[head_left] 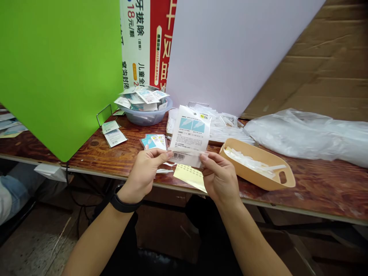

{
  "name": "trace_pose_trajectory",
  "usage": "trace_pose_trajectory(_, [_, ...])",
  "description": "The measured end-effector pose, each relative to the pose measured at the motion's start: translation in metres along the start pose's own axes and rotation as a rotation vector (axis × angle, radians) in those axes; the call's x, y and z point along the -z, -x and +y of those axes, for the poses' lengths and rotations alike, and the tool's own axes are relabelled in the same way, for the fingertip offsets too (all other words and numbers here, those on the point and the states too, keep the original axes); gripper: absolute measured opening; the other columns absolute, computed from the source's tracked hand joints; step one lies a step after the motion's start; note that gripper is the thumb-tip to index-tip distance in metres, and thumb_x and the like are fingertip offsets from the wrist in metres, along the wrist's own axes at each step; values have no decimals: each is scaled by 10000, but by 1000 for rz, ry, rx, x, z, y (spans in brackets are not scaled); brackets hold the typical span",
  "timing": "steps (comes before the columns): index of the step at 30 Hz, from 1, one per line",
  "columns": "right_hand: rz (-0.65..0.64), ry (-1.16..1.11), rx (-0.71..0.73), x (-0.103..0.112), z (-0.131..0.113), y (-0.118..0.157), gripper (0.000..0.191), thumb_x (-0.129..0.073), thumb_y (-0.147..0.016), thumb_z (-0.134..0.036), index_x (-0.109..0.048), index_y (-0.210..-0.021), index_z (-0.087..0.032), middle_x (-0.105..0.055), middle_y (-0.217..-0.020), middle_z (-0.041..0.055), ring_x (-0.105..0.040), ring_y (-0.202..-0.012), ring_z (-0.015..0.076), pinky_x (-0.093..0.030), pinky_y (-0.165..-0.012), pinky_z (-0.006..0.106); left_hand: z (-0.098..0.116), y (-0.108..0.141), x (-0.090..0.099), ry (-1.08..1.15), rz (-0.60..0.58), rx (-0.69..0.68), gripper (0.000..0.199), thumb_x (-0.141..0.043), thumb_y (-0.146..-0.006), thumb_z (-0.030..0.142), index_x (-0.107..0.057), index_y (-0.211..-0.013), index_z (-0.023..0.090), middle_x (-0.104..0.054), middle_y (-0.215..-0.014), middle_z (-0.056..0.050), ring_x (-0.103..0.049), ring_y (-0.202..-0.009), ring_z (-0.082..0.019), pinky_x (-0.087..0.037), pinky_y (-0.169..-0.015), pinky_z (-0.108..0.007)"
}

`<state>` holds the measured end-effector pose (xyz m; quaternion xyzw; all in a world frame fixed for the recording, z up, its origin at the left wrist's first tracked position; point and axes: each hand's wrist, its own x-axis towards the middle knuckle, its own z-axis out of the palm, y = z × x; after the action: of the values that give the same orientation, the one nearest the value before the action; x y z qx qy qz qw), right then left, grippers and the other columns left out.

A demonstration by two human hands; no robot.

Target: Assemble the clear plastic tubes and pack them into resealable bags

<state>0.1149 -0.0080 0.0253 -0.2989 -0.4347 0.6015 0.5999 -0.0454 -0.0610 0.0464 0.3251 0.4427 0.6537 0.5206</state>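
Held upright above the table's front edge is a white printed packaging card (191, 134) with blue pictures, small text and a barcode near its bottom. My left hand (143, 172) pinches its lower left edge between thumb and fingers. On the lower right edge, my right hand (221, 176) grips it the same way. A narrow whitish strip runs across the card between both thumbs; I cannot tell if it is a fold or a separate piece. Below lies a yellow sheet (188, 177) with rows of small marks. Behind my left hand rest several blue and white cards (153, 142).
A tan basket (250, 178) of white strips stands right. Behind are a blue bowl (146, 118) heaped with packets, slim clear-white pieces (227, 124) and a plastic bag (304, 134). More packets (115, 138) lie left, beside a green board (63, 69). Someone's leg (17, 188) shows far left.
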Motion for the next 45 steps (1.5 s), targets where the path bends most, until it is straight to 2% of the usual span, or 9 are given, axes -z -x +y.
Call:
trace_pose_trajectory(9, [64,-64,-28,-2,2,-1,163,-822,-567,-240,-728,-688,-184,-707,-671,11,-620,-580,120,-550,-573,265,-1,4,2,-168,-139,-39,234,-741,-700,359,-701,-773,141,-666,-726,-22,-587,-620,-108,-491,-595,-237])
trace_pose_trajectory(16, [30,-58,-14,-2,4,-1,170,-825,-554,-244,-715,-670,-187,-666,-603,-15,-572,-508,77,-513,-512,211,-7,0,0,-16,-22,-112,153,-736,-678,278,-697,-647,132,-648,-648,-14,-553,-601,-91,-457,-586,-215])
trace_pose_trajectory(20, [-50,66,15,-1,8,0,163,-777,-636,-284,-687,-727,-183,-668,-657,0,-599,-560,112,-541,-570,278,-15,-3,2,-55,29,-278,144,-687,-739,275,-686,-655,159,-628,-624,7,-547,-605,-98,-449,-610,-226])
trace_pose_trajectory(22, [-43,282,162,0,10,1,217,-747,-689,-288,-672,-867,-190,-692,-829,38,-644,-725,164,-560,-702,358,-17,-4,5,-203,61,-450,165,-633,-797,267,-669,-673,165,-630,-644,6,-554,-630,-108,-445,-635,-237])
trace_pose_trajectory(25, [-21,625,584,1,11,6,402,-742,-707,-219,-612,-1087,-215,-642,-1090,81,-598,-1025,227,-487,-929,445,-18,-4,8,-464,65,-746,161,-564,-844,201,-629,-702,160,-642,-727,-15,-573,-708,-125,-446,-680,-258])
trace_pose_trajectory(27, [-152,684,693,2,8,9,382,-673,-778,-180,-586,-1146,-232,-631,-1125,83,-583,-1070,224,-468,-958,439,-19,-4,8,-601,18,-922,133,-547,-838,141,-604,-719,151,-637,-764,-34,-576,-746,-136,-453,-708,-276])
trace_pose_trajectory(32, [-431,572,456,-2,-2,14,185,-515,-900,-160,-647,-1007,-232,-685,-925,28,-658,-761,133,-548,-710,290,-23,-4,6,-808,-120,-1158,107,-529,-805,41,-575,-804,138,-630,-817,-69,-569,-797,-157,-475,-741,-313])
trace_pose_trajectory(40, [-390,649,433,-9,-5,13,30,-671,-799,-215,-652,-813,-197,-606,-738,1,-571,-637,116,-475,-569,254,-30,-5,6,-919,-208,-1225,155,-488,-822,19,-551,-861,155,-626,-868,-78,-554,-849,-171,-505,-747,-330])
trace_pose_trajectory(45, [-415,638,362,-5,-6,9,101,-692,-781,-228,-610,-736,-191,-565,-677,-20,-524,-617,106,-431,-557,239,-32,-7,5,-947,-245,-1258,168,-483,-816,5,-549,-872,148,-625,-867,-81,-553,-847,-177,-514,-742,-336])
